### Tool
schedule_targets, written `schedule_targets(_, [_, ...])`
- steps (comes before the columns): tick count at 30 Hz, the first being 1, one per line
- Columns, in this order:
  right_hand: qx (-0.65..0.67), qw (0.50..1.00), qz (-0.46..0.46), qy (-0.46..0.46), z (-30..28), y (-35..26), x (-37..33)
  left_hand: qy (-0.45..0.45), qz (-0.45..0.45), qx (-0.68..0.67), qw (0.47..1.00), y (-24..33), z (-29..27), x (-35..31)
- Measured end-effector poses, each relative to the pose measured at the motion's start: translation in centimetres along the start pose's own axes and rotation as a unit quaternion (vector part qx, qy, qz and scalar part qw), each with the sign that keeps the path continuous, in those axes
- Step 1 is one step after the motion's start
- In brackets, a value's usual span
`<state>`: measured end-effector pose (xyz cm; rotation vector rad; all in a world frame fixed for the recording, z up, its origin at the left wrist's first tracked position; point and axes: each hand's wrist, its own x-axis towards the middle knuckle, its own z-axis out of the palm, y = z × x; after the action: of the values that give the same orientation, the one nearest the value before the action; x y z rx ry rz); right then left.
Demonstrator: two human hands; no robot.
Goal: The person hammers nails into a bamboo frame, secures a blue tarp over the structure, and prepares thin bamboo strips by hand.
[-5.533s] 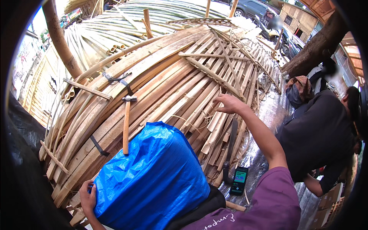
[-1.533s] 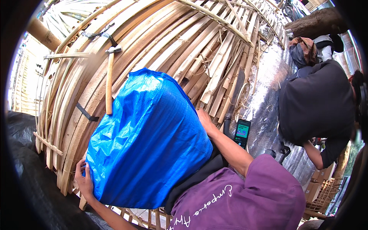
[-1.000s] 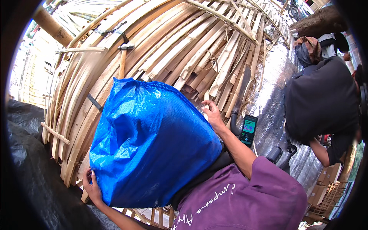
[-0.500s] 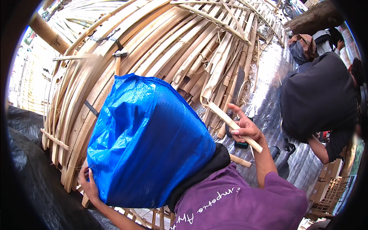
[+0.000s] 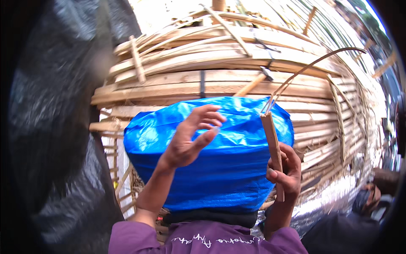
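Note:
My right hand (image 5: 291,171) grips a short wooden stick (image 5: 273,144), held nearly upright with the thumb pressed against it. At the stick's top end a long thin curved strip (image 5: 315,63) sweeps up to the right; whether the two are joined I cannot tell. My left hand (image 5: 188,137) hovers over my lap with fingers bent and apart, nothing in it. Beneath both hands a shiny blue plastic sheet (image 5: 211,175) covers my lap.
Beyond the sheet lie stacked bamboo or wooden slats (image 5: 169,89). A hammer (image 5: 250,84) rests on them. Black plastic sheeting (image 5: 63,127) hangs at the left. A person in dark clothing (image 5: 342,233) is at the lower right, beside silvery sheeting (image 5: 325,201).
My view has turned toward the right-hand side of the earlier left area. My left hand has left the sheet's left edge and risen over it. The stick now stands more upright.

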<state>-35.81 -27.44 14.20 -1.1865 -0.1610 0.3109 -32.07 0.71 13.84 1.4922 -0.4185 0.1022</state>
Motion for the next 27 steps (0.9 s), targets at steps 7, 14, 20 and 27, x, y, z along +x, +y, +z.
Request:
schedule_targets(7, [0.003, 0.98, 0.1, -0.171, 5.6, 4.4, 2.3, 0.215, -0.065, -0.38, 0.897, -0.5, 1.4, -3.4])
schedule_targets(14, [0.034, 0.952, 0.209, -0.222, 7.3, 7.4, 1.0, 0.271, -0.121, -0.401, 0.867, 0.5, -0.1, -8.6])
schedule_targets(20, [-0.006, 0.956, 0.199, -0.214, 10.3, 8.2, 0.1, 0.296, -0.127, -0.397, 0.86, 1.3, -1.1, -10.8])
schedule_targets(27, [-0.057, 0.958, 0.19, -0.206, 13.7, 10.0, -0.1, 0.397, -0.125, -0.417, 0.808, 1.6, -0.8, -14.4])
